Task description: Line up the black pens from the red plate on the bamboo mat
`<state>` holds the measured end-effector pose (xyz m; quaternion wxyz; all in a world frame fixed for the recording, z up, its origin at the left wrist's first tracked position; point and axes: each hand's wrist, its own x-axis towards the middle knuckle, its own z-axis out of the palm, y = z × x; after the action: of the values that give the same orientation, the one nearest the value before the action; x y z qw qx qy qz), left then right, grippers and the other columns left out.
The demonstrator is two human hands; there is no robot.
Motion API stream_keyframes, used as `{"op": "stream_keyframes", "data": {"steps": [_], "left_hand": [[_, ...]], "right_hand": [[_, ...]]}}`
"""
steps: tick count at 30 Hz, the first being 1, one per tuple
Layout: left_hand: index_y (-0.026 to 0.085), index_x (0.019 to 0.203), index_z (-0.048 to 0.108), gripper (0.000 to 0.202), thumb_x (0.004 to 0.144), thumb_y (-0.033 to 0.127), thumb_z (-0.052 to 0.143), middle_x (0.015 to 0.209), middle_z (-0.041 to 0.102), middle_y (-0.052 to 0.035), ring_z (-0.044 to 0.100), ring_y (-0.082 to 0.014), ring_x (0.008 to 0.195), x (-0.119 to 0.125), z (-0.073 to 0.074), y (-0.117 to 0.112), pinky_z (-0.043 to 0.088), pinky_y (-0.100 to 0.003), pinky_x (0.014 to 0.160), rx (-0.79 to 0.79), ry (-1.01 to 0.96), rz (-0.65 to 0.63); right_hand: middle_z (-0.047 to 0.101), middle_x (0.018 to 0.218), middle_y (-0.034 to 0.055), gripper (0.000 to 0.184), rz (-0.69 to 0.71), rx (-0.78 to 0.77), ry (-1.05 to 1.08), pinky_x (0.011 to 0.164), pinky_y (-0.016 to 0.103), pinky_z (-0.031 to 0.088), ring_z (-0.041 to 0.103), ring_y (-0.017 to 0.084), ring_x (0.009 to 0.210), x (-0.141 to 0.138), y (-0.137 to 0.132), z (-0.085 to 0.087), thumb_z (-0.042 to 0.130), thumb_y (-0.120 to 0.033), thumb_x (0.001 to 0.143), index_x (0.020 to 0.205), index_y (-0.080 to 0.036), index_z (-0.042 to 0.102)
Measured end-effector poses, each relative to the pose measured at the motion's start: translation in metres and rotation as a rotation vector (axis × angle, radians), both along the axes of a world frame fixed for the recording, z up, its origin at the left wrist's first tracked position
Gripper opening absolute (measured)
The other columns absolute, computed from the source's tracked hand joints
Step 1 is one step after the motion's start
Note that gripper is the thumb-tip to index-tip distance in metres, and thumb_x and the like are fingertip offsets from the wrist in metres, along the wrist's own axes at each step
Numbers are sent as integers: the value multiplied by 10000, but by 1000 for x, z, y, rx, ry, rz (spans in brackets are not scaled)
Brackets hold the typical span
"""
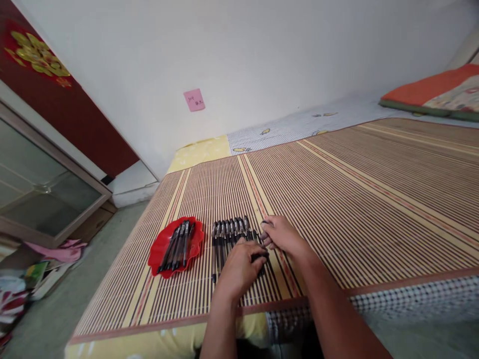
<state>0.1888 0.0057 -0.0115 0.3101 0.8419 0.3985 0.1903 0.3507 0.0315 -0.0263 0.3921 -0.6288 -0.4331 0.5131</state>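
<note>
Left hand: palm down over the right part of a row of pens, fingers bent and close together; whether they clamp on a pen or only rest there, cannot tell. Right hand: at 2 o'clock of the left, 12 being away from the person; thumb and fingers curled inward near the row's right end, any grip hidden. Row of pens: dark, side by side on the mat, long axes roughly 12 to 6, its uncovered part at 11 o'clock of the left fingers and 9 o'clock of the right; the left hand is the nearer, overlapping the row in this view. Red dish: near, a little past 9 o'clock of the left hand, scalloped rim, apart from the row. Loose pens: bundled in the dish, long axes roughly 1 to 7. Pink note: on the wall, well apart at 11 o'clock, writing too small to read. Folded orange bedding: far off at 2 o'clock, beyond the mat.
</note>
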Motion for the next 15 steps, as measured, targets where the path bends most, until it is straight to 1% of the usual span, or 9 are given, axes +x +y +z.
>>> {"op": "stream_keyframes", "data": {"steps": [2,4,11,15], "left_hand": [[258,935,786,223,857,111,638,959,755,13,653,-186,917,2,1,-1,321,-401,1079,-8,2,-1],[252,927,783,215,855,108,641,945,756,15,661,-181,901,2,0,-1,305,-411,1095,-9,4,2],[242,926,778,199,863,128,627,982,760,-9,645,-209,943,3,-1,0,381,-412,1049,7,34,8],[254,999,767,230,861,125,637,1039,752,-9,634,-216,986,3,1,1,374,-431,1069,26,15,30]], "right_hand": [[591,604,-11,155,-7,-4,7,379,182,459,596,109,420,0,1,-1,439,-126,960,833,-163,518],[593,616,-11,137,-14,-4,10,388,191,470,611,118,427,0,2,-2,440,-126,960,860,-160,527],[592,597,-21,131,4,-1,0,381,176,442,612,116,419,5,2,-7,448,-139,961,871,-166,540],[602,594,-17,160,11,1,-10,372,173,427,612,116,422,6,1,-7,447,-128,958,835,-170,540]]}}
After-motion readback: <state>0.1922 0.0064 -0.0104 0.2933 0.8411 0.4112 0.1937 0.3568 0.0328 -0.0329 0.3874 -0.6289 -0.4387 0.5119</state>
